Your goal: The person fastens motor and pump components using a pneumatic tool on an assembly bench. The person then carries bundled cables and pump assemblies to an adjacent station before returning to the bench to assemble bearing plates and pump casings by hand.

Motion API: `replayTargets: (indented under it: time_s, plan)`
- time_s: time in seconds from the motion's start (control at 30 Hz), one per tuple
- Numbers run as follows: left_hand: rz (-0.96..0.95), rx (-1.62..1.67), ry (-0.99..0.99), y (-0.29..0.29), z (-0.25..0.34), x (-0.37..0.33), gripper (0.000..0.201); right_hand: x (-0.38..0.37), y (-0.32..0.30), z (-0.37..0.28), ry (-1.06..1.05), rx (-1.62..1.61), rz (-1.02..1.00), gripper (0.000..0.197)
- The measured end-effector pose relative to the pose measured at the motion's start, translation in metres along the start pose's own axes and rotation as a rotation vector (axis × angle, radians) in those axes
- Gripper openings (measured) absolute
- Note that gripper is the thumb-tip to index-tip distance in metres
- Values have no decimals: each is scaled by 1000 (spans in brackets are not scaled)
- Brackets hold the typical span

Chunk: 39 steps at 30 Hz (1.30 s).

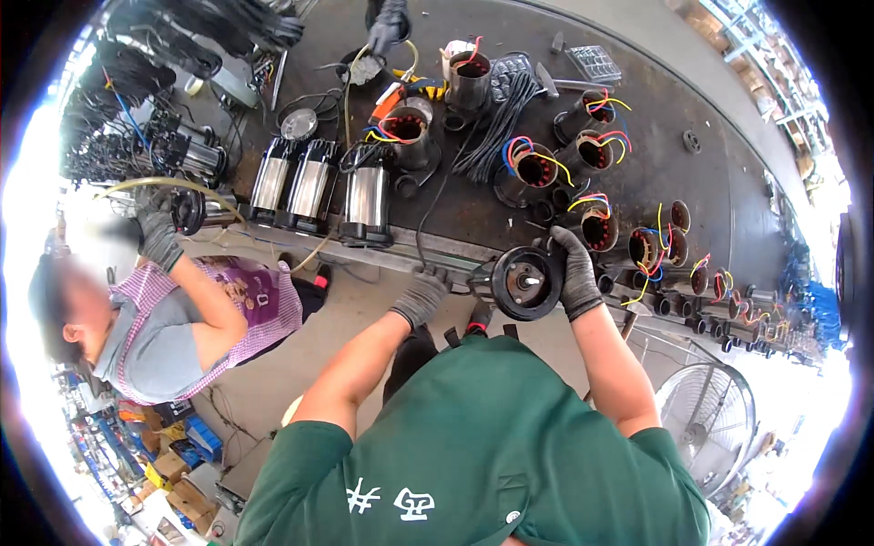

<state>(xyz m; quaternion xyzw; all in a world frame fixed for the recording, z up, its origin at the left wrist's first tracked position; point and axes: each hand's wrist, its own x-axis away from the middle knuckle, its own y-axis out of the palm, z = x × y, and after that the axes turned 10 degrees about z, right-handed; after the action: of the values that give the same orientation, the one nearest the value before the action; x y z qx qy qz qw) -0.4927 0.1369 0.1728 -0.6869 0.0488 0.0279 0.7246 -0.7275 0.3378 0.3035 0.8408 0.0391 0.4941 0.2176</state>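
Observation:
My right hand (576,276), in a dark grey glove, grips the rim of a motor's round black end (526,284) at the bench edge. A metal shaft stands in the middle of that end, which faces up toward me. To its left, my gloved left hand (422,296) is closed at the bench edge where a black cable (421,232) comes down to its fingers. That cable runs from a coiled black bundle (499,127) on the bench. Just beyond my right hand stands an open motor housing (598,227) with coloured wires sticking out.
Shiny steel motors (367,200) stand at the left along the edge. More wired housings (642,247) line the right. A hammer (549,82) lies far back. A co-worker's gloved hand (159,232) is at the left, another person's glove (389,27) at the far side. A fan (706,419) stands right.

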Motion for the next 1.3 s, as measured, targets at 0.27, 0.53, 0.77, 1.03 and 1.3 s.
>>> replayTargets:
  time_s: [0.27, 0.53, 0.77, 1.03, 1.3]
  plan:
    - [-148, 288, 30, -16, -48, -6, 20, 2, 0, -8, -39, 99, 132, 20]
    - [-70, 278, -97, -70, -92, -27, 24, 21, 61, 3, -217, 52, -55, 20]
    - [-228, 456, -117, -86, -93, -51, 22, -28, 82, -23, -52, 126, -14, 31]
    - [-83, 1749, -644, -138, -46, -105, 54, -26, 80, -20, 63, 127, -39, 17]
    - [40, 1520, -585, -128, -45, -94, 49, -7, 93, 1, -45, 424, -185, 29]
